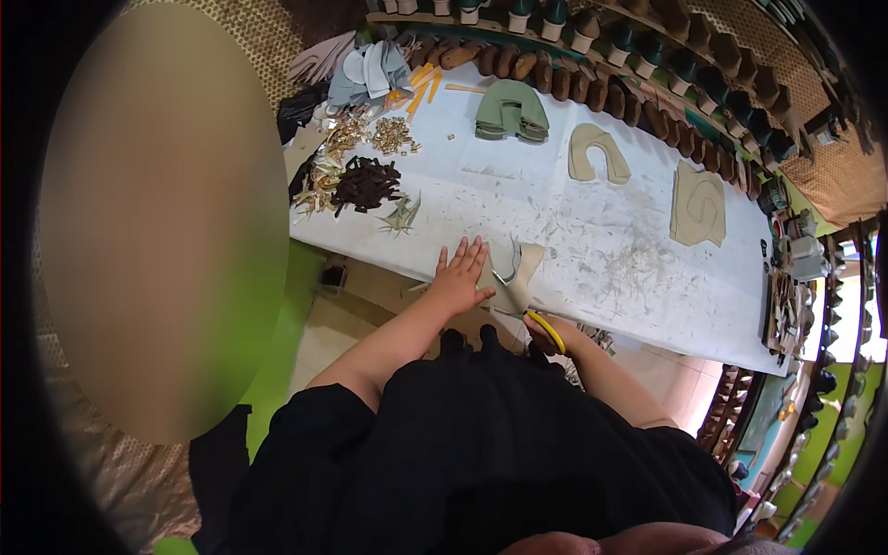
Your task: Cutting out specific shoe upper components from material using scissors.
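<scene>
My left hand (458,277) lies flat near the table's front edge, fingers stretched out and slightly spread. Its fingertips and thumb rest beside a beige cut piece (529,268) of sheet material, which curls up at its right side. In my right hand (540,333) is a pair of scissors (552,334) with yellow handles, held at the table edge. Their metal blades reach up and left into the beige piece, toward my left hand. The fingers of the right hand are partly hidden by the handle and the edge.
On the white-covered table (592,222) lie a green stack (511,113) of cut pieces, beige curved pieces (599,153) and a beige stack (698,205). Dark brown strips (367,184), small gold parts (395,136) and scraps (401,215) lie at left. Shoe lasts (560,81) line the back.
</scene>
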Motion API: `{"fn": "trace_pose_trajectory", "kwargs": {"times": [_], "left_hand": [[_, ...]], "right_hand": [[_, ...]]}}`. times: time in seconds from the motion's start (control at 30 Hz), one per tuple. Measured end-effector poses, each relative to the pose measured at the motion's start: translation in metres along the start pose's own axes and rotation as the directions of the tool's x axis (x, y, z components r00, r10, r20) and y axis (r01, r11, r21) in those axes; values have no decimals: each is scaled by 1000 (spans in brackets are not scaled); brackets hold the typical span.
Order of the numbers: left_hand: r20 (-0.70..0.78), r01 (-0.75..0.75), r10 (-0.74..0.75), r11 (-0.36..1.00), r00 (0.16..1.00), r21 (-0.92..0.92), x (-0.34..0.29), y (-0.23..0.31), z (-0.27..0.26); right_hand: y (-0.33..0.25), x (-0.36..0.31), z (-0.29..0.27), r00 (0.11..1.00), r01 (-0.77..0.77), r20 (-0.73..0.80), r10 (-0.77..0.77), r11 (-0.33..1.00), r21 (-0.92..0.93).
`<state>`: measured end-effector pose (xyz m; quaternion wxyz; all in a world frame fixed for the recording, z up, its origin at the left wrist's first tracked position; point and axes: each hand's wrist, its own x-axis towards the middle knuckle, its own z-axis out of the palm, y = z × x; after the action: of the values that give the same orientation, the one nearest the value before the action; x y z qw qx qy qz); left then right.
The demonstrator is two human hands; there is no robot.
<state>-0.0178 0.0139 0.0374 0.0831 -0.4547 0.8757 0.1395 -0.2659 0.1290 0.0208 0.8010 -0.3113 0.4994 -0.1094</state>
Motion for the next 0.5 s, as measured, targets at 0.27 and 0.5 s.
{"fn": "trace_pose_trajectory", "kwargs": {"times": [0.27, 0.5], "left_hand": [[-56, 14, -16, 999, 998, -39, -1, -2, 5], [-67, -4, 1, 999, 998, -47, 2, -4, 8]], "right_hand": [[-14, -4, 30, 934, 35, -301, -193, 887, -461], [-9, 10, 39, 901, -7, -377, -213, 863, -505]]}}
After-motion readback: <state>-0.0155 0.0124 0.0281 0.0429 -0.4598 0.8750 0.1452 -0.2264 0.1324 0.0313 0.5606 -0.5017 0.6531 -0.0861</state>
